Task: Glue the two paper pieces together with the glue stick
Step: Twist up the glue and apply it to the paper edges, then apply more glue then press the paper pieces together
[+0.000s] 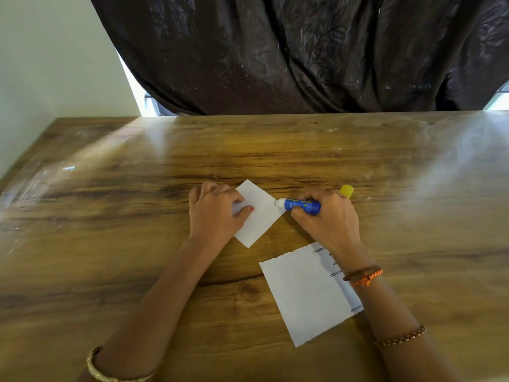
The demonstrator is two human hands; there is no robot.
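A wood-grain table (248, 150) fills the lower view, with pale glare at its far left and far right corners. Behind its far edge hangs a dark, creased curtain (303, 51). Daylight shows through window (150, 104) slivers beside it. A pale wall (41, 64) stands left.

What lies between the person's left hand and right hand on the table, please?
The head view shows the small white paper there, held down by the left hand, with the glue stick in the right hand touching its corner.
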